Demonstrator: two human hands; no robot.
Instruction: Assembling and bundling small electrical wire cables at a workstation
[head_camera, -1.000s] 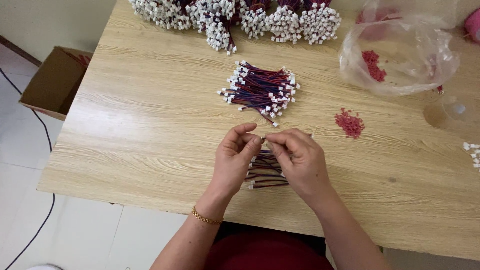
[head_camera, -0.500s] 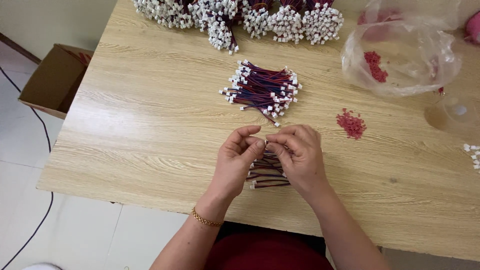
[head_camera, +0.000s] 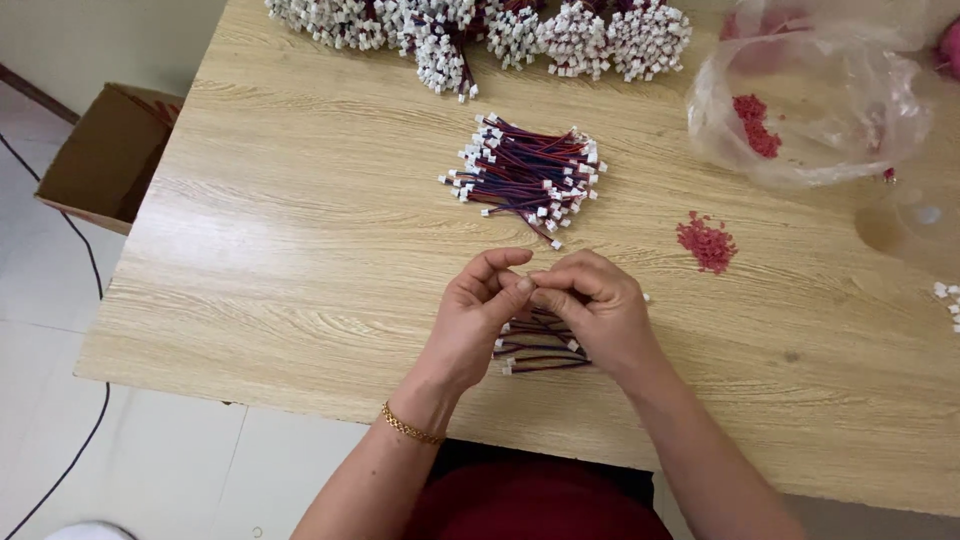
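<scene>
**Short wire leads worked at the fingertips over a small pile**

A pale wood-grain laminate table (head_camera: 300, 260) fills the view. At its far edge, toward twelve o'clock, a long row of bundled wire leads with white plastic connectors (head_camera: 480, 30) is laid. At about two o'clock a crumpled clear plastic bag (head_camera: 810, 110) is seen, with small red pieces inside. A brown cardboard box (head_camera: 100, 150) stands on the floor at ten o'clock, off the table's corner. A loose heap of dark red-and-black wire leads with white end plugs (head_camera: 525, 175) lies at twelve o'clock from the hands, well apart from them. A little mound of tiny red plastic pieces (head_camera: 706, 243) sits at two o'clock from the hands.

The left hand (head_camera: 468, 325) and the right hand (head_camera: 595, 315) are brought together above the table's near edge, fingertips pinched against one another; something very small is clamped between them, but what exactly it is cannot be told. Just beneath the hands, at six o'clock, a small pile of short red-and-black wire leads (head_camera: 540, 350) rests on the table.

The leads are judged to be very light, limp and easily tangled. The white plugs are stiff and small, likely slippery, so each lead is best taken at the plug with a thumb-and-forefinger pinch, not by the wire.
</scene>
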